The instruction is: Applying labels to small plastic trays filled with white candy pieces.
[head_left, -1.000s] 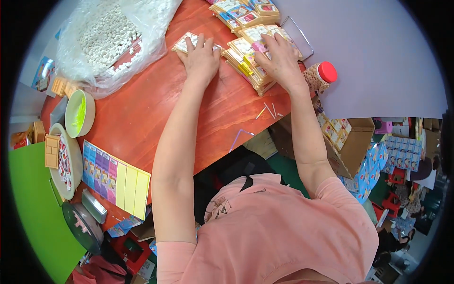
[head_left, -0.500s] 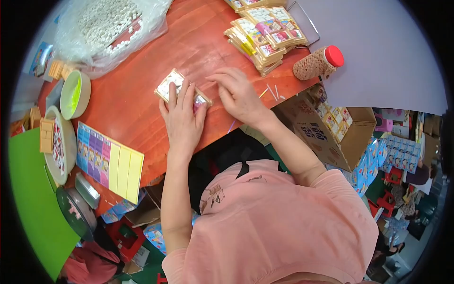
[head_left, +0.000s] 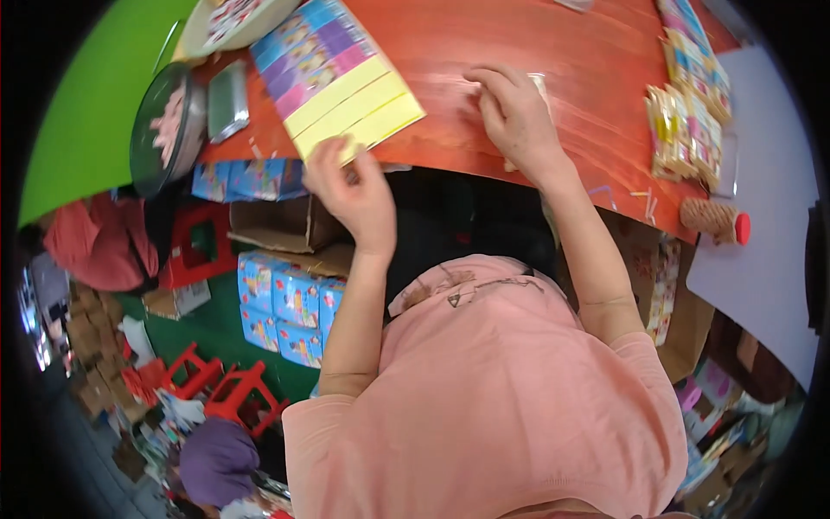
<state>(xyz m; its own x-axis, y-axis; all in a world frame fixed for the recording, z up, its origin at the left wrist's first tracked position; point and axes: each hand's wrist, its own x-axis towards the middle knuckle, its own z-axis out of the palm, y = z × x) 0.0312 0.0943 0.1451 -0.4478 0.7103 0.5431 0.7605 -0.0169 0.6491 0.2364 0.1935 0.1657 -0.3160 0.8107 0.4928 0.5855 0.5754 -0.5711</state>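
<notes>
My left hand is at the lower corner of a sheet of stickers, its fingers bent and slightly blurred. Whether they grip the sheet's edge cannot be made out. The sheet has printed blue and purple panels above and bare yellow strips below. Over the red table my right hand is raised with fingers loosely apart, and nothing shows in them. Behind it, a small pale packet lies on the table, mostly hidden by the hand.
At the right are stacked packets and a red-lidded jar. A bowl, a metal tin and a dark round dish stand left. Blue boxes and red stools are below the table.
My left hand has let go of the packet and moved left to the sticker sheet. The view has turned left. My right hand stays near the packet.
</notes>
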